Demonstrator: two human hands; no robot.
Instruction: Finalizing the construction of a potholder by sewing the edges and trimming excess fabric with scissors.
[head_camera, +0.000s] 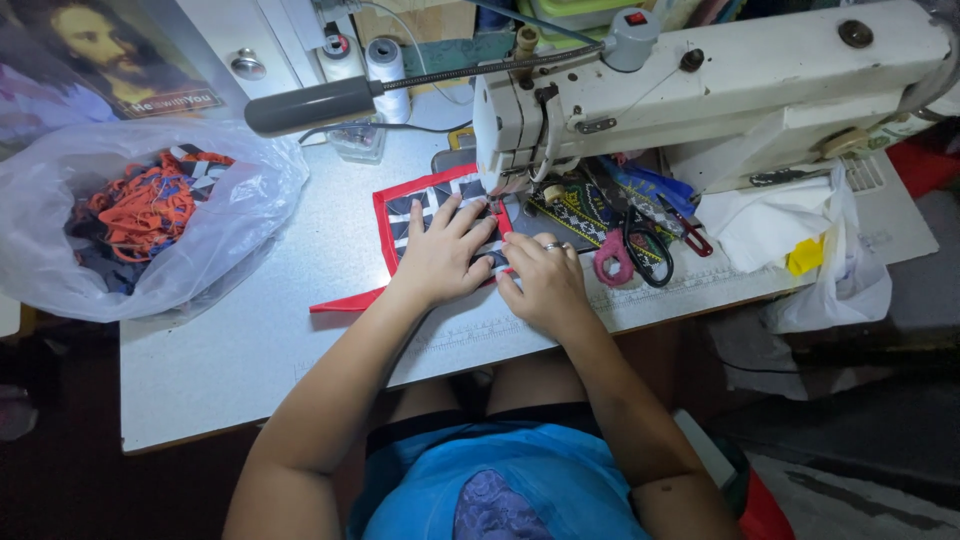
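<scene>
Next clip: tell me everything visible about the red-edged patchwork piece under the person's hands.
The red-bordered patchwork fabric piece is a flat, roughly square cloth of dark and white patches with red binding. It lies on the grey sewing table, its far right edge at the needle of the white sewing machine. A loose red binding strip trails off its near-left corner. The left hand presses flat on it; the right hand holds its right edge with its fingers.

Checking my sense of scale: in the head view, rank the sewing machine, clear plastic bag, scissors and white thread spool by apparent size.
1. sewing machine
2. clear plastic bag, nearly as big
3. scissors
4. white thread spool, close to the scissors, so that order is unsure
</scene>
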